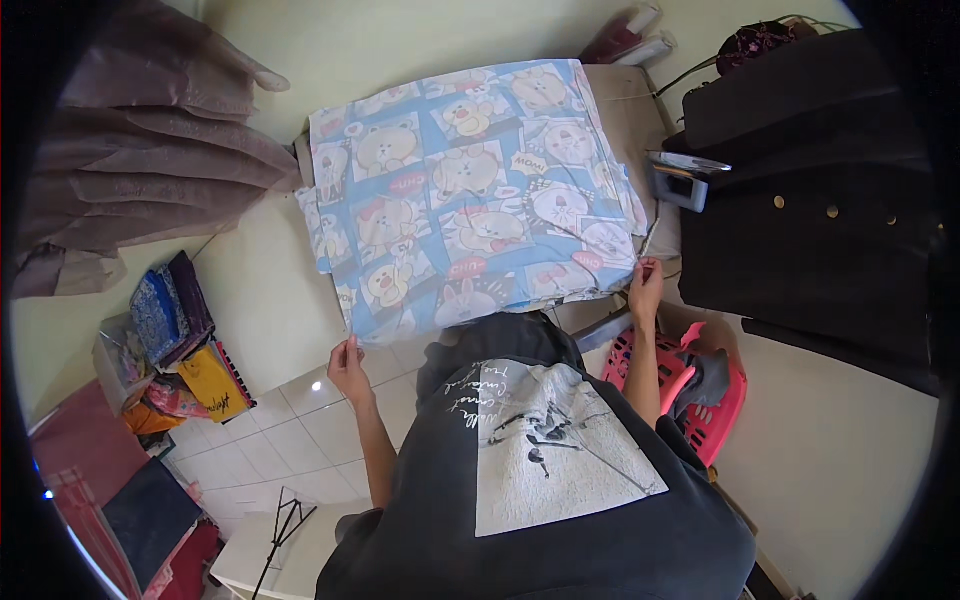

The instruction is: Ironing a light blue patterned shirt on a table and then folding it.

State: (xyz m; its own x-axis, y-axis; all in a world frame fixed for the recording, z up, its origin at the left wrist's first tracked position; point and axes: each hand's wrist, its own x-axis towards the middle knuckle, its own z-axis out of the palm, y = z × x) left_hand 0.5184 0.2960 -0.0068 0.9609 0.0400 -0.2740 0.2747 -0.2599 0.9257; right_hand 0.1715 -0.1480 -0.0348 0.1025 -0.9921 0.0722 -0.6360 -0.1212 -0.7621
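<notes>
In the head view, the blue printed cloth [468, 172] lies spread over a beige board [628, 92], with cloth edges peeping out at both sides. The left hand [348, 368] pinches its near-left corner, and the right hand [648, 280] pinches the near-right corner, fingers closed narrowly on the edge. The step in hand looks like straightening the cloth: a gentle, even pull outward from both corners should flatten the small creases toward the right hand, while tugging one side harder would likely skew it. Best keep the right edge clear of what looks like an iron [690, 163] just beside it
</notes>
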